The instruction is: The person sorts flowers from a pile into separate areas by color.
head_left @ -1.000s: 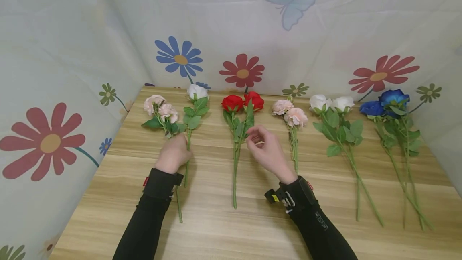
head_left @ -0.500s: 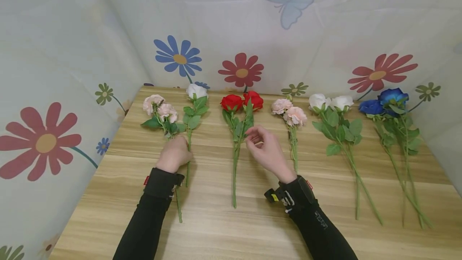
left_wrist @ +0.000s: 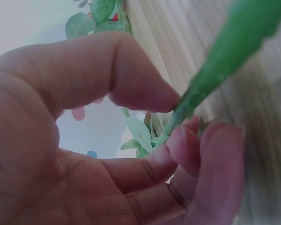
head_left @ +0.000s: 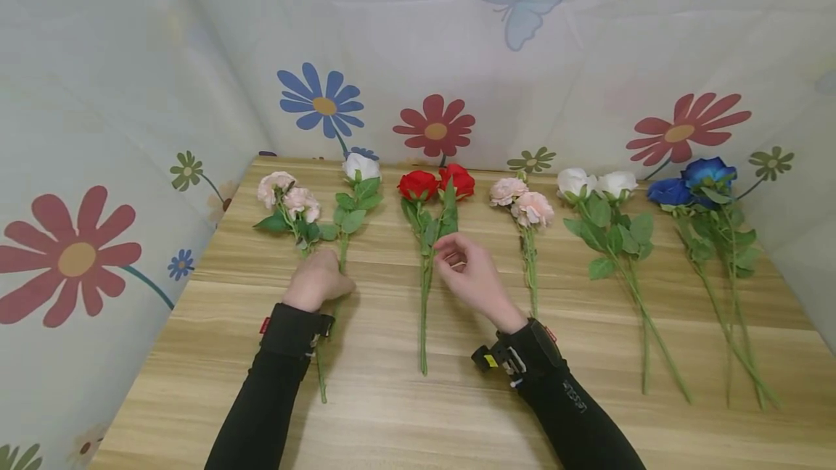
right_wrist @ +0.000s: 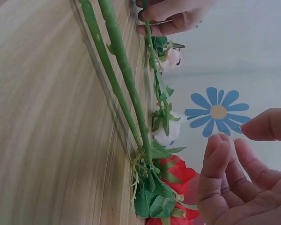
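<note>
My left hand pinches the green stem of a single white rose between thumb and fingers, low over the wooden table. Just left of that rose lie pale pink flowers, their stems partly hidden under the hand. My right hand hovers beside the stems of two red roses, its fingers loosely bent and the thumb apart from them. Nothing sits between those fingers in the right wrist view, where the red roses' stems run along the table apart from the hand.
Right of the red roses lie two pink flowers, two white roses and blue roses, stems toward me. The wooden table ends at a hanging cloth printed with flowers and a butterfly.
The white rose has shifted slightly to the right, its stem now under my left hand's thumb side. My right hand has moved a little left, toward the red roses' stems.
</note>
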Tool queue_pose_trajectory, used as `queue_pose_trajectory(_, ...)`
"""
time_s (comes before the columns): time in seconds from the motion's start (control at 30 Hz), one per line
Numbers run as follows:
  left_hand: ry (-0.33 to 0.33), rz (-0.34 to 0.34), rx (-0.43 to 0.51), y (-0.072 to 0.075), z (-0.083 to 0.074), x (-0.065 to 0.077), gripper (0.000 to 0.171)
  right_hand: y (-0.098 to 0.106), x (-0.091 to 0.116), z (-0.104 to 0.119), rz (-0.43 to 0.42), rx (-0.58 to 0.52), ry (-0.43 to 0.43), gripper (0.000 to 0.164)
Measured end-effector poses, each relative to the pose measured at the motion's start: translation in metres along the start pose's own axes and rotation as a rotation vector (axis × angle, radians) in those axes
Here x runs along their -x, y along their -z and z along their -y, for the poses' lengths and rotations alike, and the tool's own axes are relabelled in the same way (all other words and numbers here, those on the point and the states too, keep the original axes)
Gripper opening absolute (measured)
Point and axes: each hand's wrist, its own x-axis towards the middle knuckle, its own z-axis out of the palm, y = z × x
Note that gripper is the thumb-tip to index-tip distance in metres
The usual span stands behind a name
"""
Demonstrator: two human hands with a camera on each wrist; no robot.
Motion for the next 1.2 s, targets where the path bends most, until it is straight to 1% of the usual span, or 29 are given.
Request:
queue_pose_trajectory(0.07,-0.03,0.027,0.023,0.001,0.001,0.0,0.043,0.0,-0.001,-0.002,0.0,0.0,0.003,0.023)
queue_pose_trajectory(0.13,-0.079,0.063,0.049,0.002,0.002,-0.001,0.044,0.001,-0.001,-0.003,-0.002,0.002,0.0,0.023)
queue_pose_trajectory(0.23,-0.15,0.128,0.114,0.002,0.002,-0.002,0.032,0.003,-0.001,-0.003,-0.008,0.003,-0.01,0.024)
queue_pose_trajectory(0.3,-0.176,0.167,0.181,0.002,0.002,-0.003,0.021,0.004,-0.001,-0.002,-0.011,0.001,-0.022,0.024)
queue_pose_trajectory(0.33,-0.178,0.189,0.23,0.002,0.001,-0.004,0.018,0.004,-0.001,-0.001,-0.011,-0.002,-0.026,0.024)
queue_pose_trajectory(0.4,-0.168,0.225,0.338,0.0,0.0,-0.005,0.018,0.004,-0.001,-0.002,-0.013,-0.001,-0.025,0.024)
queue_pose_trajectory(0.53,-0.147,0.258,0.526,-0.004,-0.002,-0.008,0.017,0.005,-0.001,-0.003,-0.018,-0.003,-0.022,0.023)
queue_pose_trajectory(0.63,-0.141,0.248,0.611,-0.006,-0.002,-0.011,0.016,0.005,-0.001,-0.004,-0.02,-0.008,-0.025,0.023)
queue_pose_trajectory(0.77,-0.135,0.242,0.709,-0.007,-0.002,-0.013,0.028,0.004,-0.001,-0.005,-0.02,-0.008,-0.032,0.023)
queue_pose_trajectory(0.87,-0.13,0.244,0.752,-0.007,-0.002,-0.013,0.039,0.004,-0.002,-0.006,-0.02,-0.006,-0.033,0.023)
queue_pose_trajectory(0.93,-0.123,0.241,0.765,-0.006,-0.003,-0.012,0.044,0.004,-0.002,-0.006,-0.018,-0.005,-0.031,0.023)
queue_pose_trajectory(1.07,-0.123,0.233,0.754,-0.004,-0.005,-0.008,0.045,0.003,-0.002,-0.006,-0.016,-0.008,-0.03,0.023)
queue_pose_trajectory(1.2,-0.139,0.225,0.732,-0.001,-0.007,-0.003,0.044,0.003,-0.003,-0.006,-0.013,-0.017,-0.033,0.023)
